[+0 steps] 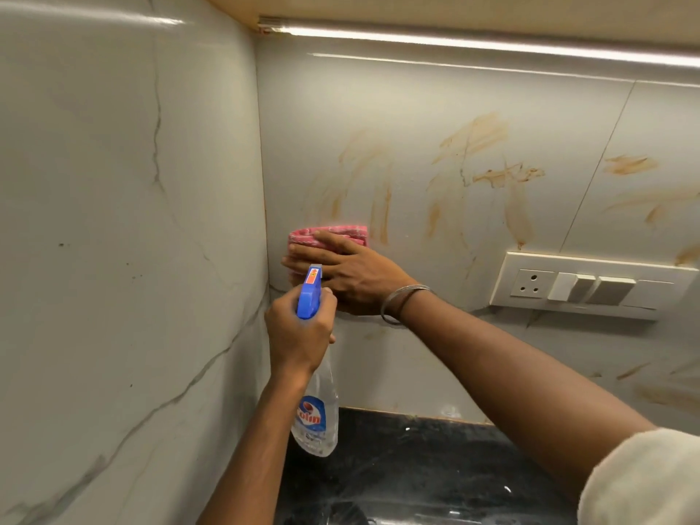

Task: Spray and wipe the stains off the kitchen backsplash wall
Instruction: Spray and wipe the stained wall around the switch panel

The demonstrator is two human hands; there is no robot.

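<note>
Orange-brown stains (488, 172) streak the pale backsplash wall (416, 100), mostly above and to the right of the pink cloth (333, 233). The right hand (352, 274) lies flat on the cloth with straight fingers, pressing it to the wall beside the corner, probably to scrub the nearest streaks. The left hand (299, 335) grips the spray bottle (316, 414) by its neck, nozzle towards the wall, seemingly kept ready. A switch panel (591, 286) sits to the right and a black counter (416, 467) below.
</note>
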